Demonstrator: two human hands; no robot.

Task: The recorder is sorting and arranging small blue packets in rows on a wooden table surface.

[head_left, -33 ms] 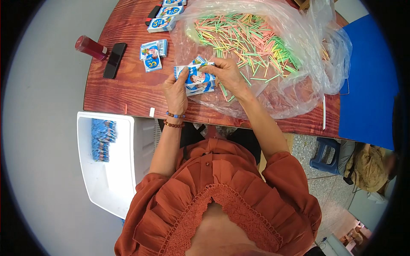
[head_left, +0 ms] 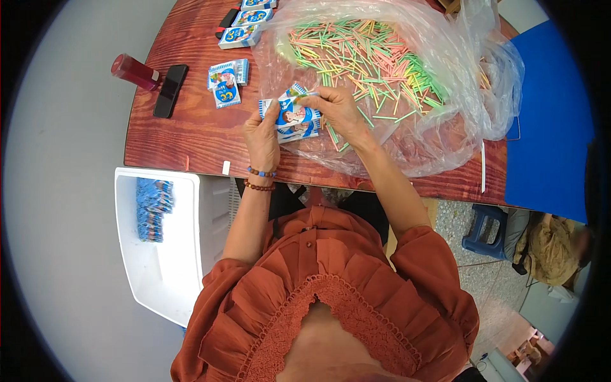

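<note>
My left hand (head_left: 260, 135) pinches a small blue-and-white printed packet (head_left: 294, 116) at its left end, thumb on top. At the packet's upper right edge, the thumb and fingers of my right hand (head_left: 342, 113) are closed on it. More packets of the same kind (head_left: 299, 134) show just beneath it; whether they are held or lie on the table I cannot tell. Beyond my right hand, a big clear plastic bag (head_left: 407, 149) lies open, with a heap of short pink, green and yellow straws (head_left: 366, 54) on it. A few straws lie close by my right fingers.
Left of my hands lie loose packets (head_left: 226, 89), a black phone (head_left: 170, 91) and a red bottle (head_left: 135, 71). Stacked packets (head_left: 240, 37) sit farther back. A white bin (head_left: 191, 254) holding bundled packets (head_left: 154, 210) stands below the table's left edge. A blue board (head_left: 547, 121) is at right.
</note>
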